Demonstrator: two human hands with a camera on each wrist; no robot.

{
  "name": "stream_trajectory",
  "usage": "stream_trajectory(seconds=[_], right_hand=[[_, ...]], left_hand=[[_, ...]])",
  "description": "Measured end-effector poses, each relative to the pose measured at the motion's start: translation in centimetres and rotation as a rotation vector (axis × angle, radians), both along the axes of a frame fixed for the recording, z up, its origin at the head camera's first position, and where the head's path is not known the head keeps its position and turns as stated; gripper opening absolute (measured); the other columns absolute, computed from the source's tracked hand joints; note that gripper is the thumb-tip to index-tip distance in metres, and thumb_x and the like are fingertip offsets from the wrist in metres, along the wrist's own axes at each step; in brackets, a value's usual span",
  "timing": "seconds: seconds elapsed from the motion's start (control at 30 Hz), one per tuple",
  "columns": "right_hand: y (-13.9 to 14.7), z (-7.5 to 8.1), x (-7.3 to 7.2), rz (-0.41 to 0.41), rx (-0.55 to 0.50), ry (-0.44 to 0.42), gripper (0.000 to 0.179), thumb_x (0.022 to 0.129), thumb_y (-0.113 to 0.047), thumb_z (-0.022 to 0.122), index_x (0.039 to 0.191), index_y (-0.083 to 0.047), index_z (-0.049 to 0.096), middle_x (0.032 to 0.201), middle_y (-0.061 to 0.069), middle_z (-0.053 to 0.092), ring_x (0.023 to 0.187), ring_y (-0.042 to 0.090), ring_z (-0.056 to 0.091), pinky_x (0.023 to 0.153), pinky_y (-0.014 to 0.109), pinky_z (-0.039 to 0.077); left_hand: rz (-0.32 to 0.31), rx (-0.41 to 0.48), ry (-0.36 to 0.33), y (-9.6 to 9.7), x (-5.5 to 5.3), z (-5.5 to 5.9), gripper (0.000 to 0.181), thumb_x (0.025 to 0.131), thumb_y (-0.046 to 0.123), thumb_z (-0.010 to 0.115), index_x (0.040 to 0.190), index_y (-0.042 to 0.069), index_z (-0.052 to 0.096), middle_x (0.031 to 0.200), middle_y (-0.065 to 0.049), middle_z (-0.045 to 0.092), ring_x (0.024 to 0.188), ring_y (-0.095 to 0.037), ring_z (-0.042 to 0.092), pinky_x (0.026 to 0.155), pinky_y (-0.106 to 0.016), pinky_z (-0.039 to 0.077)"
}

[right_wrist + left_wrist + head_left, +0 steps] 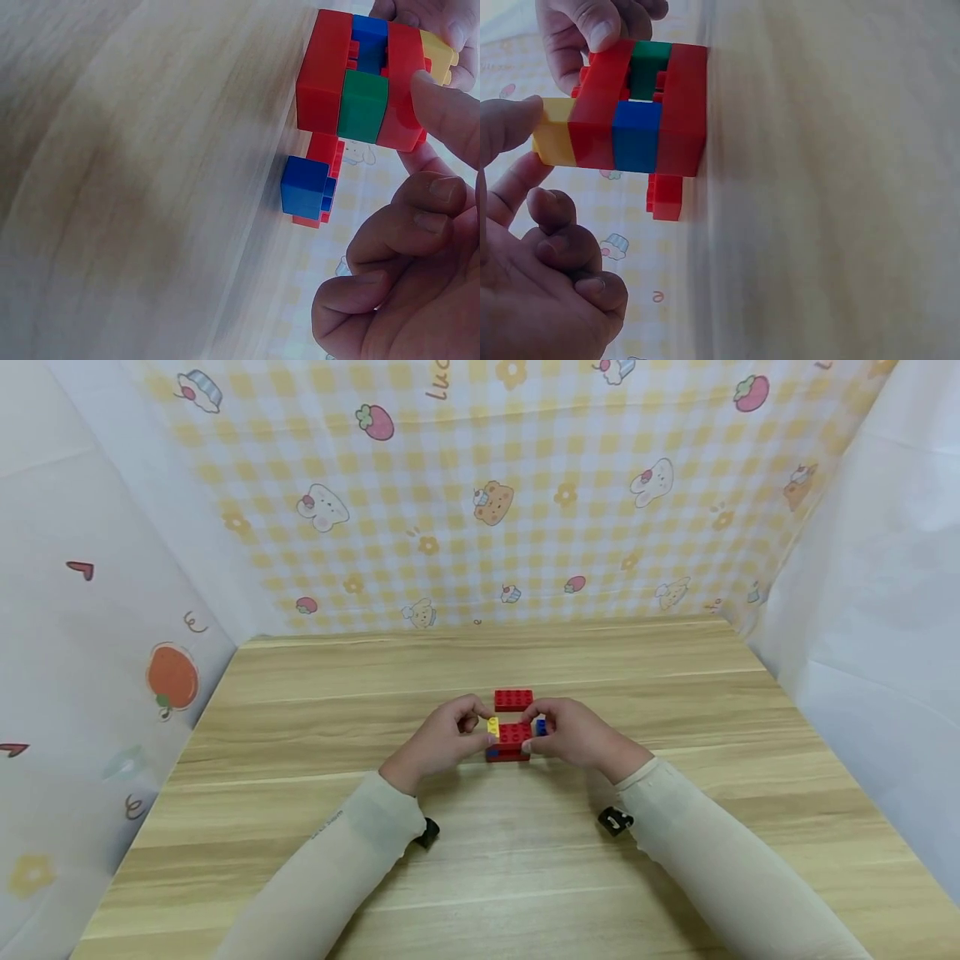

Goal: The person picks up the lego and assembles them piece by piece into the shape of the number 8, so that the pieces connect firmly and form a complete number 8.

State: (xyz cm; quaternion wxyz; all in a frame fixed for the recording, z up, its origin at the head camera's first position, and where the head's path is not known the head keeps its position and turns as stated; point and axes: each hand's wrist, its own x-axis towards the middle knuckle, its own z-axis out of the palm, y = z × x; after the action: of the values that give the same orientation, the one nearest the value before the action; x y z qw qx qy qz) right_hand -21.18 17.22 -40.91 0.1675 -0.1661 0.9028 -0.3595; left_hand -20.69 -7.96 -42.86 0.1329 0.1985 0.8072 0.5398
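A stack of toy building bricks stands on the table between both hands. Its lower red brick carries a blue brick at the left end and a green brick at the right end, with a gap between them. An upper red brick bridges these two. On its left end sits a yellow brick, pinched between thumb and forefinger of my left hand. My right hand pinches the upper red brick near its right end, its other fingers curled.
Behind the stack lies a separate red brick. A small blue brick stands right of the stack, partly behind my right hand in the head view. The wooden table meets a checked cloth at the back.
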Motion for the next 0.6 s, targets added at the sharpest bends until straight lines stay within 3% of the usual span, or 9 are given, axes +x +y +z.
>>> stream_trajectory(seconds=[0.6], right_hand=[[0.25, 0.1, 0.08, -0.012, 0.001, 0.009, 0.037, 0.093, -0.025, 0.084, 0.126, -0.014, 0.07, 0.071, 0.002, 0.05, 0.061, 0.017, 0.046, 0.055, 0.03, 0.039]], left_hand=[[0.007, -0.034, 0.002, 0.0, -0.04, 0.16, 0.016, 0.099, 0.014, 0.073, 0.113, 0.011, 0.067, 0.075, -0.001, 0.04, 0.063, -0.018, 0.035, 0.066, -0.032, 0.036]])
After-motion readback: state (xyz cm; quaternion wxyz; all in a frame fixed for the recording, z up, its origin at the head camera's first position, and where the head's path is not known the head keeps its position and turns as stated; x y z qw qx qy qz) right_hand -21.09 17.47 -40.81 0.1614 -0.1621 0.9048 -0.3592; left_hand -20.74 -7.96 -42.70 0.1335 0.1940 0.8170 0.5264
